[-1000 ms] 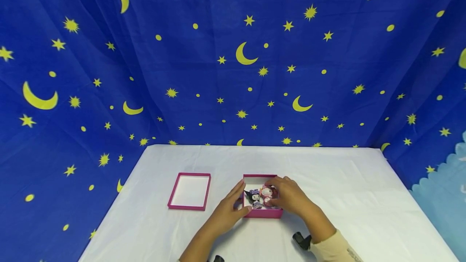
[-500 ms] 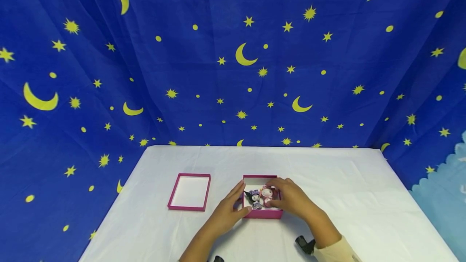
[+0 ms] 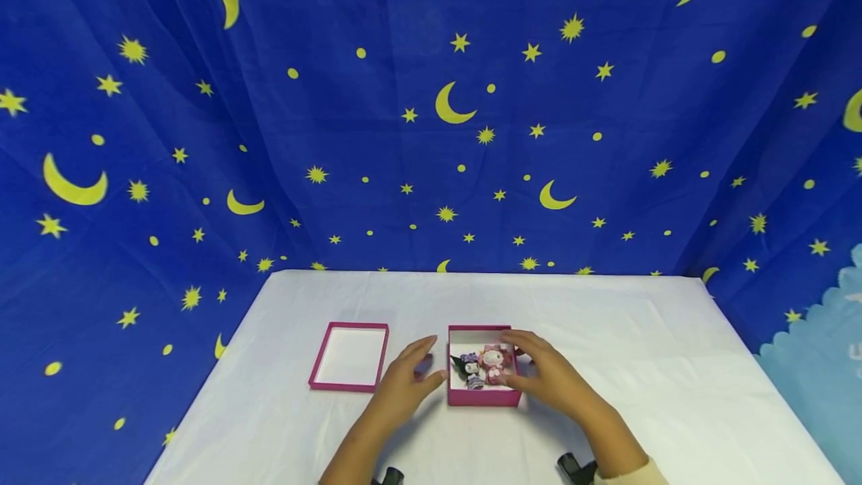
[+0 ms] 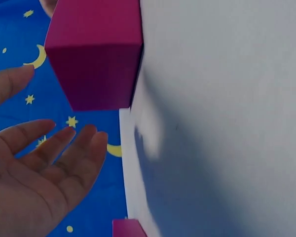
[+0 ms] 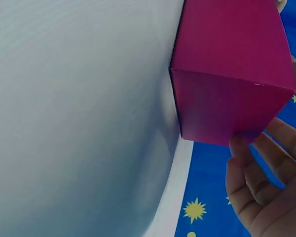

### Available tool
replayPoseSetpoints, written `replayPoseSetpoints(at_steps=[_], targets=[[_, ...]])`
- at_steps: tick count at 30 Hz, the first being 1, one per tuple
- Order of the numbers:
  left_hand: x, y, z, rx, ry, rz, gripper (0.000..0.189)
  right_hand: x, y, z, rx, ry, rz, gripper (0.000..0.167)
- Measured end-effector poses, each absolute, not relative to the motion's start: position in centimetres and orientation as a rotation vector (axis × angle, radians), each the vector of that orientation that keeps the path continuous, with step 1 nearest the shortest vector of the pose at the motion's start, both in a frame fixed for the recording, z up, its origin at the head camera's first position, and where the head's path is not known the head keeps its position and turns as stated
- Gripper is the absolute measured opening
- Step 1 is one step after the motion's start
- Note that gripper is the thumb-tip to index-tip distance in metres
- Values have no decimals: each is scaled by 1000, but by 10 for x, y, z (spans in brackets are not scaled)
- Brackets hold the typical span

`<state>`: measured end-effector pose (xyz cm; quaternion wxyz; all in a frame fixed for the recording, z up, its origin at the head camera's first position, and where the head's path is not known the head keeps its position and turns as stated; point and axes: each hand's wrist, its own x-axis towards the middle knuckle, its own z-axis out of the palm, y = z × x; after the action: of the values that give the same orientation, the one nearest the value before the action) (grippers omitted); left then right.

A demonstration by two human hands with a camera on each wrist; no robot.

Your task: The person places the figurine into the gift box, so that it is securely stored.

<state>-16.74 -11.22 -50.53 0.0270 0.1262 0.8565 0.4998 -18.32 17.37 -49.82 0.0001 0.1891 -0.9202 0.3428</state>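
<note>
A magenta box [image 3: 483,398] stands uncovered on the white table in the head view. Inside it lie two small dolls side by side: one with a black pointed hood and purple trim [image 3: 473,373], the other pink [image 3: 494,362]. My left hand [image 3: 401,383] is just left of the box, apart from it, fingers spread and holding nothing; the left wrist view shows a gap between the hand [image 4: 52,173] and the box wall [image 4: 96,74]. At the box's right side, my right hand [image 3: 551,374] has loosely bent fingers by the rim; in the right wrist view a fingertip appears to touch the box [image 5: 227,106].
The box's square lid [image 3: 344,387], magenta-rimmed with a white inside facing up, lies on the white tablecloth [image 3: 646,350] to the left. A blue cloth [image 3: 404,148] with yellow moons and stars hangs behind the table and along its sides.
My left hand has come off the box's left wall and moved left. The right hand has drawn slightly right, off the pink doll, leaving more of it visible. Both dolls stay in the box.
</note>
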Motion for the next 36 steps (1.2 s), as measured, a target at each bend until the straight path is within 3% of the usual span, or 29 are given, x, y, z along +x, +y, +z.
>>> replayPoseSetpoints(at_steps=[18,36], targets=[[-177,-154,-502,92,2860,1531,61,-177,182,-503,561,-2977,1236,91],[-181,-171,-509,-159,2807,1496,66,-175,184,-507,508,-3016,1303,91]])
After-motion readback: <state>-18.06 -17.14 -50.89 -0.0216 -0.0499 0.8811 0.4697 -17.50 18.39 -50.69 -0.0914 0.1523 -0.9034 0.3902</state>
